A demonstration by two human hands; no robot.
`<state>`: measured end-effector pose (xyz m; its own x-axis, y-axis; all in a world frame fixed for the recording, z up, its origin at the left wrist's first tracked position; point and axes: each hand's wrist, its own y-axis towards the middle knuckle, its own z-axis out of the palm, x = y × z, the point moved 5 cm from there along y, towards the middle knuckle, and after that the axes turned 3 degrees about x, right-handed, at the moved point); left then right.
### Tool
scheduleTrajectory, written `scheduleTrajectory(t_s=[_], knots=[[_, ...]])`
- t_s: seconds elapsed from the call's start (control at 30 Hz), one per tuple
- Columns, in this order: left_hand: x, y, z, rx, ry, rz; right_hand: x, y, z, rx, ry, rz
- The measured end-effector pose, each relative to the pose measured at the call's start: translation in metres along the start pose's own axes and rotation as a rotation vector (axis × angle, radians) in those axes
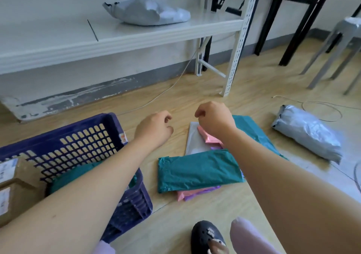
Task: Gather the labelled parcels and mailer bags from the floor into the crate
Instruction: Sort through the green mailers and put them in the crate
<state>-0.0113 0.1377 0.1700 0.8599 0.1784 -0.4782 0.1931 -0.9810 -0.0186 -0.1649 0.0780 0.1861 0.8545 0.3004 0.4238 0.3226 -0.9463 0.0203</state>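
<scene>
At the left near edge of the view, a dark blue lattice-walled crate (132, 205) is set on the wood floor. Brown cardboard parcels (19, 187) with white labels are lodged in its near side, and a teal bag (78, 173) lies inside beside them. Just right of the crate, a loose pile of flat mailer bags is spread on the floor: a crinkled teal mailer (199, 171) lies on top, pink and purple mailers (195, 194) stick out beneath its near edge, and a pale grey mailer (195, 138) with a pink one (209, 138) on it is seen behind.

Beyond the crate's right corner, the left hand (154, 128) is held over the floor with its fingers loosely curled; nothing is held. The right hand (213, 118) is held over the far end of the pile, its fingers curled in more closely with the thumb near the fingertips; nothing is gripped, and contact with the mailers cannot be told.

Well to the right, a stuffed silver-grey parcel bag (306, 134) lies alone on the floor. Farther back, another grey bag (146, 11) rests on a white shelf (136, 36).
</scene>
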Motion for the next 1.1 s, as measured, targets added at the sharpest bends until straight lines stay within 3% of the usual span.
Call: scheduleTrajectory(t_s=[0.17, 0.3, 0.57, 0.77, 1.1], knots=[[-0.013, 0.01, 0.057, 0.01, -0.062, -0.026, -0.071, -0.001, 0.021, -0.01, 0.015, 0.173], [-0.002, 0.021, 0.1, 0.073, -0.065, -0.037, -0.11, -0.008, 0.058, 0.106, -0.036, 0.253], [0.026, 0.039, 0.182, 0.25, -0.249, -0.219, -0.144, -0.022, 0.136, 0.373, -0.272, 0.144], [0.043, 0.036, 0.22, 0.34, -0.311, -0.299, -0.146, -0.034, 0.198, 0.689, -0.31, 0.129], [0.064, 0.022, 0.233, 0.415, -0.299, -0.36, -0.148, -0.044, 0.224, 0.856, -0.169, 0.225]])
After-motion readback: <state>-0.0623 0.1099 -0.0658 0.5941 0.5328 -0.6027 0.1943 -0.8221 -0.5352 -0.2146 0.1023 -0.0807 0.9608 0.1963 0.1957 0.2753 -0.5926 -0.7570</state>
